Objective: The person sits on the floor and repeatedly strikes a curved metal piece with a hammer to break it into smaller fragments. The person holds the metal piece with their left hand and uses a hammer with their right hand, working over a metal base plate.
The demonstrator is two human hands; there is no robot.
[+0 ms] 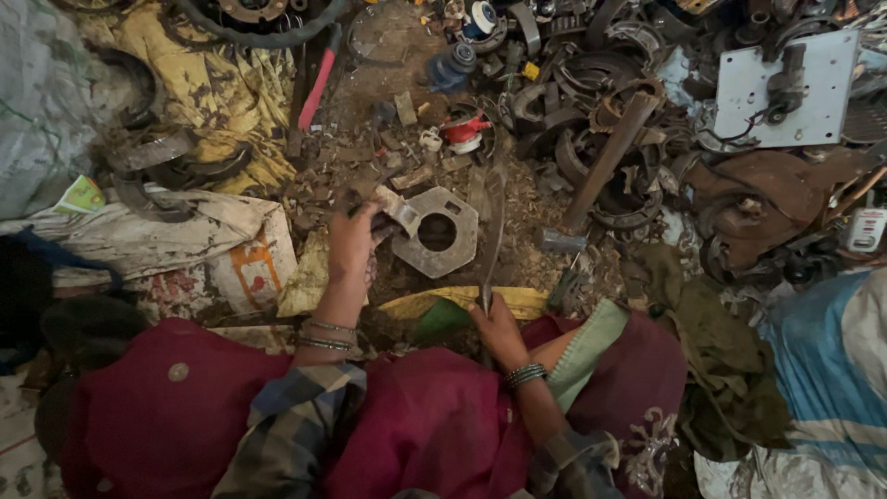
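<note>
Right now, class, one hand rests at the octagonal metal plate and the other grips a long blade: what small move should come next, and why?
Probably bring the blade tip in toward the small piece that the left hand holds on the plate. The right hand already grips the blade's lower end, its tip points past the plate, and the left hand is steadying the piece there.

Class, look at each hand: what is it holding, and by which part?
Left hand grips a small metal piece by its near end; right hand holds a long blade at its lower end.
</note>
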